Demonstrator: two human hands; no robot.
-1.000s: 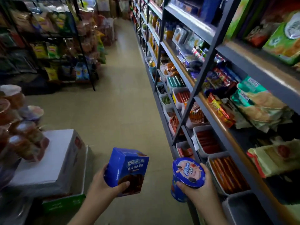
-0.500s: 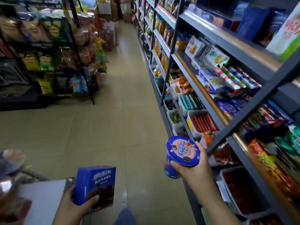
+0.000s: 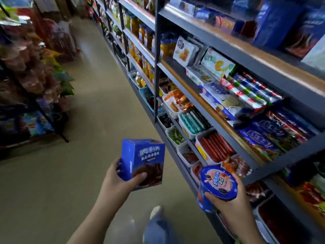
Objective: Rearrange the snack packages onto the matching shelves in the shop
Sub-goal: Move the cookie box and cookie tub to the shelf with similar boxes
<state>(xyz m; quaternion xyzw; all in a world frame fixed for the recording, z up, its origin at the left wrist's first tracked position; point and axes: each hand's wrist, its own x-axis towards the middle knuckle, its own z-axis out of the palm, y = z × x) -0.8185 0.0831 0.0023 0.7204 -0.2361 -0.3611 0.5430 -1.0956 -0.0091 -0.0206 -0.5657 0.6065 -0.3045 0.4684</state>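
Note:
My left hand (image 3: 115, 180) grips a blue cookie box (image 3: 143, 164) from below and the side, holding it upright over the aisle floor. My right hand (image 3: 230, 203) holds a blue round cookie cup (image 3: 217, 184), its lid turned toward me, close to the lower edge of the grey shelving (image 3: 202, 101) on the right. That shelving carries blue snack bags (image 3: 267, 134), biscuit packs (image 3: 217, 63) and tall blue boxes (image 3: 288, 23) on the top shelf at upper right.
White bins of sausages (image 3: 216, 147) and other snacks line the low shelf beside my right hand. A dark rack of chip bags (image 3: 35, 81) stands across the aisle at left. My shoe and jeans leg (image 3: 158, 224) show below. The beige floor (image 3: 98, 106) runs ahead.
I have walked forward along the aisle; the cardboard box and cups at left have left the view. My left hand has raised the blue box toward the centre. The right hand has lowered the cup slightly.

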